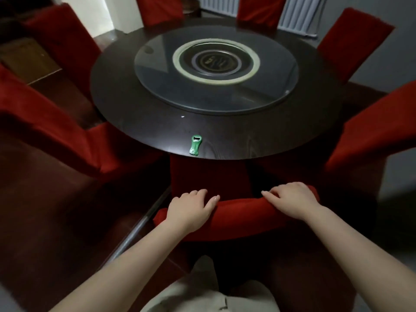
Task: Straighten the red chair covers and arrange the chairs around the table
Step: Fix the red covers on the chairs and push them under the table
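Observation:
A chair in a red cover [243, 212] stands right in front of me, its seat tucked under the round dark table [225, 140]. My left hand [191, 210] rests on the left part of the chair's top rail, fingers curled over the front edge. My right hand [292, 201] lies on the right part of the rail, fingers bent over the cover. Several more red-covered chairs ring the table: one at the near left [45, 122], one at the near right [371, 131], and others along the far side [258, 10].
A glass turntable [157, 70] sits in the middle of the table. A green bottle opener [195, 145] lies near the table's front edge. A white radiator [299, 14] is on the far wall. A metal floor strip [139, 226] runs at the left.

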{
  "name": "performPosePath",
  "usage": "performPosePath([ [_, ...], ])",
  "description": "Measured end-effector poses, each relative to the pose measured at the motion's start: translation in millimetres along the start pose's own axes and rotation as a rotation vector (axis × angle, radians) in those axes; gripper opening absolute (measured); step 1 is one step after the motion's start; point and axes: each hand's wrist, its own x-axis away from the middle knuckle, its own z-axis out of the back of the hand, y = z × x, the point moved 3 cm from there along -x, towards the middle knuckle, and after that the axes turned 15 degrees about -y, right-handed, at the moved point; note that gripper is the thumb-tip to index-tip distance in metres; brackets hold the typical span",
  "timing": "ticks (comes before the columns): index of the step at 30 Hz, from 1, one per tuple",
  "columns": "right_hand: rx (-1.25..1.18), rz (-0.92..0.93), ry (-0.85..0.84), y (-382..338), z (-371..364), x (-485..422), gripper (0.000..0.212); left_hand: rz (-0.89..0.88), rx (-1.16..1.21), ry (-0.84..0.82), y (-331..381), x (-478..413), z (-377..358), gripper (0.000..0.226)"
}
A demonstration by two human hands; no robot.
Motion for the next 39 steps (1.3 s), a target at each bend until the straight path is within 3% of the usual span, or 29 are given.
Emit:
performPosePath([
  [4,0.055,0.050,0.086,-3.5,-2.3,-2.9,0.064,0.121,-0.127,0.243,-1.8,24.9,-6.2,0.074],
  [9,0.052,0.073,0.207,-7.5,-5.7,5.4,0.059,0.175,-0.140,0.374,-3.5,42.5,-13.7,0.060],
  [17,0.065,0.008,0.274,-18.0,-20.3,12.9,0.061,0.068,-0.139,0.555,-15.4,39.5,-14.0,0.049],
  [20,0.030,0.020,0.378,-33.5,-22.3,15.7,0.061,0.012,-0.184,0.630,-36.3,36.4,-5.8,0.045],
  [22,-0.003,0.046,0.465,-52.9,-8.3,6.3,0.061,0.018,-0.177,0.647,-58.8,28.4,13.6,0.045],
  [26,-0.005,0.025,0.443,-93.0,23.6,-23.9,0.057,0.037,-0.191,0.633,-101.0,6.4,52.1,0.051],
  [29,-0.053,0.031,0.539,-107.9,25.5,-24.9,0.048,0.020,-0.213,0.585,-119.1,-3.1,59.9,0.051],
  [34,-0.048,0.017,0.634,-106.6,19.5,-19.2,0.051,-0.040,-0.215,0.601,-114.9,3.3,53.0,0.049],
  [39,-0.040,-0.034,0.644,-75.4,-10.8,1.3,0.048,-0.066,-0.179,0.512,-77.8,18.7,24.0,0.046],
])
